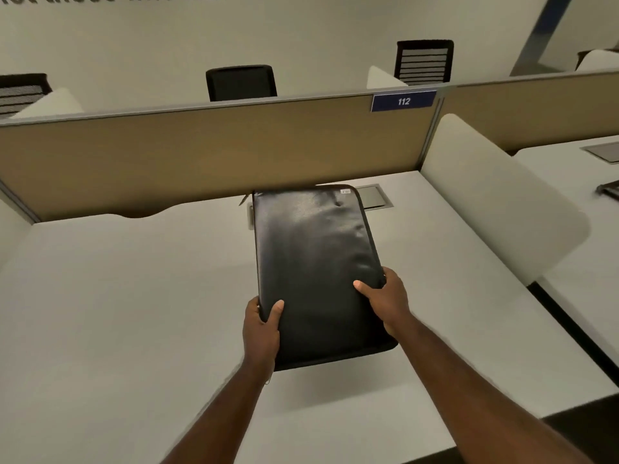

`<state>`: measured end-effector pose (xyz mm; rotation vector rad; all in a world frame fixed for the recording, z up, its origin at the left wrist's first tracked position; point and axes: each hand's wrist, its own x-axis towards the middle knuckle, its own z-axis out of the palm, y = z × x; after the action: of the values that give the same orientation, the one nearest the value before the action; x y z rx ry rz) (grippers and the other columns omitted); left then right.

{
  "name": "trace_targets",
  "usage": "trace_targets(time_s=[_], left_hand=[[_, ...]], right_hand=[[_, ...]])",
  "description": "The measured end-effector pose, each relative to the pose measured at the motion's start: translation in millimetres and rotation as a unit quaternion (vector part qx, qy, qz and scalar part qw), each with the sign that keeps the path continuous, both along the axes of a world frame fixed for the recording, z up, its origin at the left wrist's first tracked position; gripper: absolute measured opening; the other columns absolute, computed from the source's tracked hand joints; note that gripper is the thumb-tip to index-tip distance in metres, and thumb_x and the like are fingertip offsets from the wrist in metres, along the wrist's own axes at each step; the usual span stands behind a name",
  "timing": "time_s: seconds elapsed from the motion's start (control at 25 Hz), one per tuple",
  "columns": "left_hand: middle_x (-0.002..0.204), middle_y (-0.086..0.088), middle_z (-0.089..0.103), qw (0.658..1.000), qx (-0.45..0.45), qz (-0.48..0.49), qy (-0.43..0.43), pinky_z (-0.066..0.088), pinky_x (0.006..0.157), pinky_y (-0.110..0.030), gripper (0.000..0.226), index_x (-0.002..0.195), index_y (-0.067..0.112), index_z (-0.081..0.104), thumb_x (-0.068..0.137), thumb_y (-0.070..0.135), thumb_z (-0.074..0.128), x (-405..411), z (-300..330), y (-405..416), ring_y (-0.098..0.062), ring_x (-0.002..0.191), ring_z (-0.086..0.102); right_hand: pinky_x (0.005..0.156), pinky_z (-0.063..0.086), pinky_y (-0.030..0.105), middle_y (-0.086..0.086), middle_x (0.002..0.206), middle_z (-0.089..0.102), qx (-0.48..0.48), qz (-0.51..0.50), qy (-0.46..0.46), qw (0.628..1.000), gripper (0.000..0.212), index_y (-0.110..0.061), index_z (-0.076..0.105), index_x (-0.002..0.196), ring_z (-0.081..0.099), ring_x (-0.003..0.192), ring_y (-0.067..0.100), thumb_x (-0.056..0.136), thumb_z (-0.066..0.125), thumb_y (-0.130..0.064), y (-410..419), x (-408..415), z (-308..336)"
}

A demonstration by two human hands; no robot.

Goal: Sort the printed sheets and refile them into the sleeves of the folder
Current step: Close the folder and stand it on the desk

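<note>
A black zippered folder [311, 259] is closed and lies lengthwise over the white desk [117, 296], its near end lifted a little above the surface. My left hand [261, 326] grips its near left edge, thumb on top and fingers underneath. My right hand [385, 299] grips the near right edge the same way. A small white label sits at the folder's far right corner. No printed sheets are in view; whatever is inside the folder is hidden.
A tan partition [201, 149] with a blue "112" sign [403, 101] closes the desk's far side. A white side divider [495, 202] stands at the right. A grey cable hatch [373, 197] sits behind the folder. Black chairs [241, 82] stand beyond the partition.
</note>
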<state>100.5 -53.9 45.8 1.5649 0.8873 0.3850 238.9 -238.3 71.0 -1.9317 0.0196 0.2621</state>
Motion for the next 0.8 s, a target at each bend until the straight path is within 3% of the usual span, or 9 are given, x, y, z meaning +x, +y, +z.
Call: trace_targets(time_s=[0.28,0.6,0.68,0.8], left_hand=[[0.124,0.001,0.058,0.994,-0.049,-0.088,0.036,0.051,0.094,-0.035,0.043,0.136,0.017,0.044,0.097,0.03,0.057,114.4,-40.3,-153.4,-0.019,0.109,0.058],[0.114,0.003,0.063,0.964,-0.083,-0.225,0.111,0.053,0.094,-0.036,0.028,0.118,0.025,0.049,0.093,0.027,0.062,185.8,-64.8,-243.0,-0.015,0.103,0.062],[0.107,0.004,0.066,0.958,-0.042,-0.252,0.128,0.054,0.091,-0.036,0.027,0.113,0.023,0.054,0.089,0.032,0.064,192.7,-68.6,-250.5,-0.015,0.098,0.064],[0.105,-0.002,0.064,0.943,0.022,-0.285,0.167,0.056,0.086,-0.04,0.057,0.113,0.019,0.057,0.072,0.059,0.059,206.7,-91.4,-254.4,-0.018,0.094,0.063]], right_hand=[[0.088,0.053,0.039,0.0,0.108,0.062,-0.081,-0.032,0.004,0.996,0.049,-0.013,0.058,0.117,0.06,0.096,0.022,0.076,0.079,-0.03,-164.2,112.2,-39.7],[0.08,0.052,0.038,0.007,0.105,0.066,-0.131,-0.037,0.069,0.988,0.049,-0.011,0.059,0.118,0.063,0.091,0.026,0.078,0.078,-0.033,-289.7,186.2,-81.3],[0.081,0.05,0.036,0.006,0.105,0.065,-0.141,-0.028,0.063,0.988,0.045,-0.01,0.06,0.116,0.062,0.093,0.025,0.079,0.077,-0.03,-300.2,196.3,-82.6],[0.088,0.051,0.042,0.011,0.109,0.066,-0.178,-0.03,0.025,0.983,0.045,-0.006,0.06,0.115,0.062,0.098,0.03,0.08,0.077,-0.029,-307.4,209.7,-85.5]])
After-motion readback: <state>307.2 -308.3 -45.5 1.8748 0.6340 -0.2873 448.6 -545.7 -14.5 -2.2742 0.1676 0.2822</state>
